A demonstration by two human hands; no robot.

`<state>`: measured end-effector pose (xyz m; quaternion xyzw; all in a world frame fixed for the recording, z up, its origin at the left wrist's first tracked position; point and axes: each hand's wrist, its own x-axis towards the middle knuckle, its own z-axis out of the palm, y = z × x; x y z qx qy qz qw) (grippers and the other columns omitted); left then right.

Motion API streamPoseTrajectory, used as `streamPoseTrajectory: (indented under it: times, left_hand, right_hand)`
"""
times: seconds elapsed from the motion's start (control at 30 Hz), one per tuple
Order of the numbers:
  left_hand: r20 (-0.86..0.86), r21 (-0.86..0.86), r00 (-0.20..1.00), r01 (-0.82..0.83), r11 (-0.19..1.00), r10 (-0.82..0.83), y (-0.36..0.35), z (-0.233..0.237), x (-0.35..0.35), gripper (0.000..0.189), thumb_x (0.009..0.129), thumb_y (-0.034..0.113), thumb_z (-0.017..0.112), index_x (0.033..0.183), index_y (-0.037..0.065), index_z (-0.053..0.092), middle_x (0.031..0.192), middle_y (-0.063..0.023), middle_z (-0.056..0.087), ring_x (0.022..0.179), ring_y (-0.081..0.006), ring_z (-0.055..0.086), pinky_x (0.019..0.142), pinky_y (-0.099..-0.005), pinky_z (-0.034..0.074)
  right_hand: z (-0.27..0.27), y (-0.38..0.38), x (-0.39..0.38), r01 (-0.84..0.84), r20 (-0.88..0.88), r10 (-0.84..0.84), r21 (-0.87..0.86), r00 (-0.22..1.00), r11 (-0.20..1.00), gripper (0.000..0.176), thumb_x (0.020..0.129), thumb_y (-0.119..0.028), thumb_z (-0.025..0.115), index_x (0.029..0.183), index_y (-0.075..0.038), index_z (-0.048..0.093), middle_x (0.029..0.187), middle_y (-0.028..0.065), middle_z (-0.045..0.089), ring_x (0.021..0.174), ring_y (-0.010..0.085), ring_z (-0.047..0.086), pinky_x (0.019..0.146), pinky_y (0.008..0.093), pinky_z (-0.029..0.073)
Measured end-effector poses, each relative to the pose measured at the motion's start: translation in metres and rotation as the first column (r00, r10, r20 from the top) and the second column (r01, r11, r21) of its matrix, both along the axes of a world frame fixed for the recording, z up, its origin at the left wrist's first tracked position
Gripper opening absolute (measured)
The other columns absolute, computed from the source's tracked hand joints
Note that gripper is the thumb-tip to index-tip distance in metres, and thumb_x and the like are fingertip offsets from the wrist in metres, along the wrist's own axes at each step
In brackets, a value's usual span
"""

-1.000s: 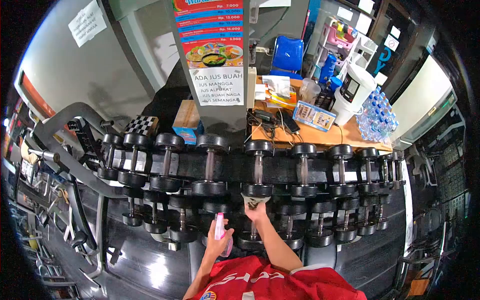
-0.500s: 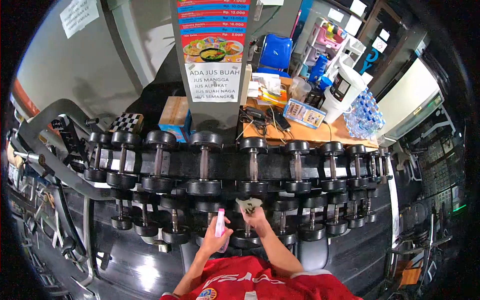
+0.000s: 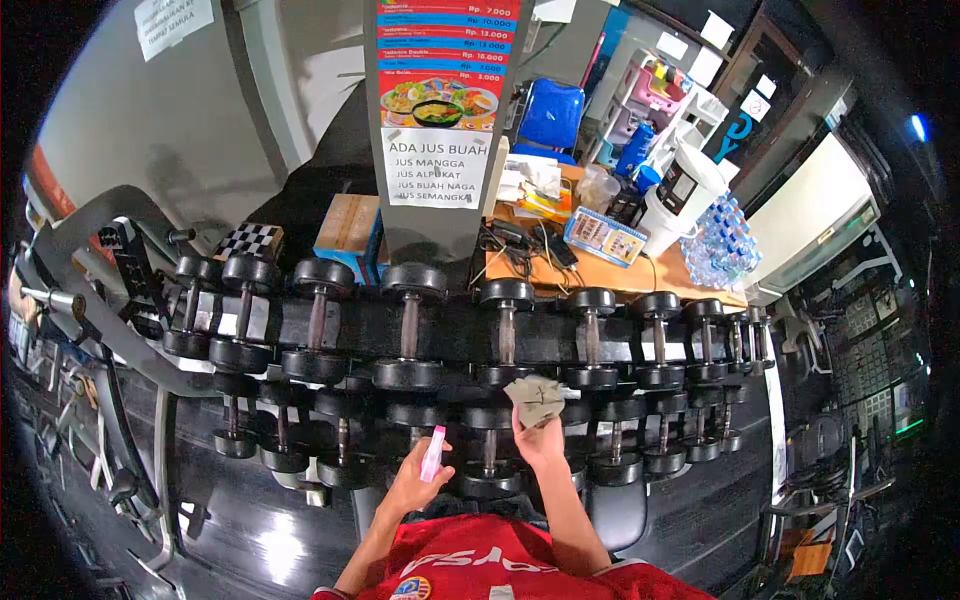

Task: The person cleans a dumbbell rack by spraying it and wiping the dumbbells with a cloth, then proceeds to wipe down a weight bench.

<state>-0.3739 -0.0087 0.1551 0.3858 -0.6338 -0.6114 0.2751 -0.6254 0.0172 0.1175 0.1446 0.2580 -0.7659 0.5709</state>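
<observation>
My left hand (image 3: pixel 416 487) is closed around a spray bottle (image 3: pixel 433 455) with a pink and white head; most of its body is hidden under the hand. In my right hand (image 3: pixel 541 442) I grip a crumpled grey-beige cloth (image 3: pixel 537 399) with dark marks on it. The cloth is held up over the rack, in front of the two tiers of black dumbbells. Nearest to it is an upper-tier dumbbell (image 3: pixel 507 335). Below and between my hands stands a lower-tier dumbbell (image 3: pixel 490 452).
Behind the rack, a wooden table (image 3: pixel 520 268) bears cables, a white bucket (image 3: pixel 668 222) and packed water bottles (image 3: pixel 722 245). A pillar with a menu poster (image 3: pixel 440 60) rises behind the middle. Cardboard box (image 3: pixel 348 225) beside it; a gym machine frame (image 3: pixel 95 290) at left.
My right hand has moved to the right and slightly up with the cloth, which now shows more spread out. My left hand has shifted slightly left with the spray bottle.
</observation>
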Motion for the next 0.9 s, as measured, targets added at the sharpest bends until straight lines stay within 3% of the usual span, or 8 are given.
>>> streamPoseTrajectory:
  times: [0.07, 0.1, 0.13, 0.2, 0.3, 0.63, 0.7, 0.9]
  left_hand:
    - [-0.047, 0.015, 0.999, 0.001, 1.0, 0.0, 0.005, -0.004, -0.002, 0.035, 0.08, 0.011, 0.068, 0.111, 0.007, 0.053, 0.078, -0.0047, 0.059, 0.066, -0.0138, 0.059, 0.063, -0.0297, 0.048]
    - [-0.05, 0.01, 0.999, 0.0, 1.0, 0.0, 0.007, -0.005, -0.003, 0.035, 0.08, 0.011, 0.068, 0.111, 0.007, 0.053, 0.078, -0.0047, 0.059, 0.066, -0.0138, 0.059, 0.063, -0.0297, 0.048]
    - [-0.038, 0.002, 0.999, 0.016, 1.0, -0.016, 0.009, -0.002, -0.004, 0.035, 0.08, 0.011, 0.068, 0.112, 0.007, 0.053, 0.078, -0.0046, 0.059, 0.065, -0.0142, 0.059, 0.063, -0.0297, 0.048]
    - [-0.049, 0.025, 0.998, 0.038, 0.999, -0.037, 0.014, -0.005, -0.006, 0.035, 0.081, 0.013, 0.068, 0.112, 0.007, 0.052, 0.076, -0.0043, 0.059, 0.065, -0.0142, 0.06, 0.063, -0.0299, 0.049]
    - [-0.034, 0.023, 0.998, 0.051, 0.998, -0.051, 0.019, -0.004, -0.008, 0.035, 0.082, 0.013, 0.067, 0.112, 0.007, 0.052, 0.077, -0.0046, 0.059, 0.065, -0.0132, 0.06, 0.063, -0.0299, 0.049]
    - [-0.006, 0.016, 1.0, 0.027, 1.0, -0.027, 0.025, 0.001, -0.001, 0.034, 0.081, 0.01, 0.066, 0.112, 0.006, 0.052, 0.079, -0.0052, 0.059, 0.066, -0.013, 0.059, 0.062, -0.029, 0.049]
    - [-0.054, 0.045, 0.998, -0.03, 0.999, 0.033, 0.027, 0.0, 0.0, 0.034, 0.08, 0.007, 0.066, 0.112, 0.006, 0.052, 0.078, -0.0043, 0.059, 0.066, -0.0123, 0.059, 0.062, -0.0284, 0.049]
    - [-0.018, -0.012, 1.0, -0.02, 1.0, 0.02, 0.027, 0.004, -0.007, 0.034, 0.08, 0.006, 0.066, 0.111, 0.008, 0.052, 0.073, -0.0013, 0.055, 0.063, -0.0093, 0.053, 0.058, -0.0273, 0.045]
  right_hand:
    - [0.022, 0.0, 0.004, 0.099, -0.479, -0.058, 0.061, 0.876, 0.993, 0.035, 0.095, -0.023, 0.051, 0.126, -0.008, 0.048, 0.124, 0.0087, 0.055, 0.111, 0.0251, 0.056, 0.092, 0.0361, 0.047]
    - [0.014, -0.003, 0.002, 0.099, -0.481, -0.06, 0.056, 0.874, 0.994, 0.035, 0.095, -0.023, 0.051, 0.126, -0.008, 0.048, 0.124, 0.0087, 0.055, 0.111, 0.0251, 0.056, 0.092, 0.0361, 0.047]
    - [0.008, -0.008, -0.001, 0.196, -0.821, 0.05, 0.195, 0.569, 0.961, 0.035, 0.095, -0.02, 0.051, 0.127, -0.006, 0.048, 0.123, 0.0104, 0.055, 0.111, 0.0259, 0.055, 0.091, 0.037, 0.046]
    - [-0.004, -0.012, -0.004, 0.337, -0.967, 0.238, 0.194, -0.095, 0.921, 0.038, 0.091, -0.01, 0.053, 0.128, -0.004, 0.049, 0.121, 0.0165, 0.055, 0.112, 0.0313, 0.054, 0.09, 0.04, 0.045]
    - [0.005, -0.034, -0.007, 0.15, -0.467, 0.226, 0.195, -0.855, 0.969, 0.046, 0.079, -0.005, 0.06, 0.123, -0.015, 0.056, 0.118, 0.0138, 0.055, 0.119, 0.0326, 0.047, 0.099, 0.0441, 0.04]
    - [-0.024, -0.039, -0.017, 0.044, -0.577, 0.153, 0.199, -0.802, 0.979, 0.061, 0.073, 0.008, 0.054, 0.127, -0.02, 0.052, 0.125, 0.0167, 0.051, 0.122, 0.0366, 0.045, 0.103, 0.0419, 0.039]
    - [-0.041, -0.024, -0.019, 0.187, -0.832, 0.312, 0.253, -0.459, 0.949, 0.059, 0.078, 0.01, 0.05, 0.13, -0.017, 0.05, 0.132, 0.0181, 0.045, 0.123, 0.0397, 0.043, 0.1, 0.0429, 0.041]
    - [-0.052, 0.001, -0.011, 0.265, -0.925, 0.371, 0.338, -0.086, 0.903, 0.047, 0.089, -0.002, 0.048, 0.135, -0.002, 0.04, 0.132, 0.0221, 0.049, 0.122, 0.0373, 0.047, 0.099, 0.04, 0.04]
